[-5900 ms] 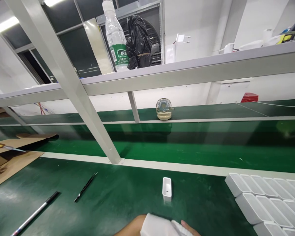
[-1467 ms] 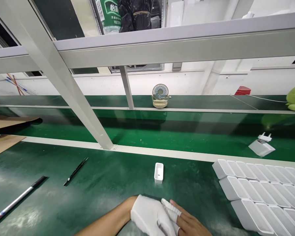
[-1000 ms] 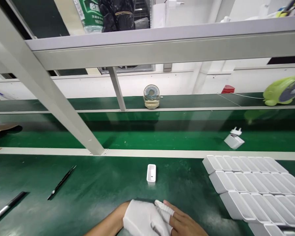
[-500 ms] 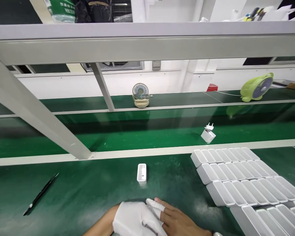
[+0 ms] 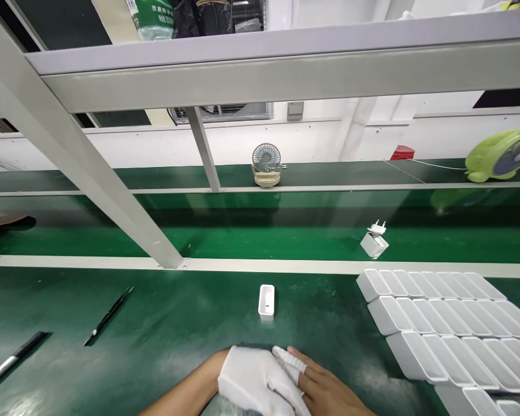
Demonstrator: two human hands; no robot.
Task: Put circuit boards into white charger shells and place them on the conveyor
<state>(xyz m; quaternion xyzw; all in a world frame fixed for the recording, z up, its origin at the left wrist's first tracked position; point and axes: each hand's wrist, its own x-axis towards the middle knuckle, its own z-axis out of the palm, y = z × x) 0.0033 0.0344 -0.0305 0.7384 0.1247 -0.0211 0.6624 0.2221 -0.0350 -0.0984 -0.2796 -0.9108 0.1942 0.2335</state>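
My left hand, in a white glove, rests low in the middle of the view, its fingers stretched toward the lower right. My right hand lies against it, fingers extended and close together, with white coverings on some of them. The two hands touch and overlap; I see nothing held, though the lower fingertips are partly hidden. Just beyond them, a small white open plastic casing sits on the green tabletop, apart from both hands.
Rows of white casings stand at the right. A white piece with plug prongs is on the green conveyor belt. Tweezers and a dark-and-silver tool lie left. A slanted post rises left, near a small fan.
The camera has turned to the left, so the scene sits further right and more of the silver tool shows. My hands stay together in the same pose.
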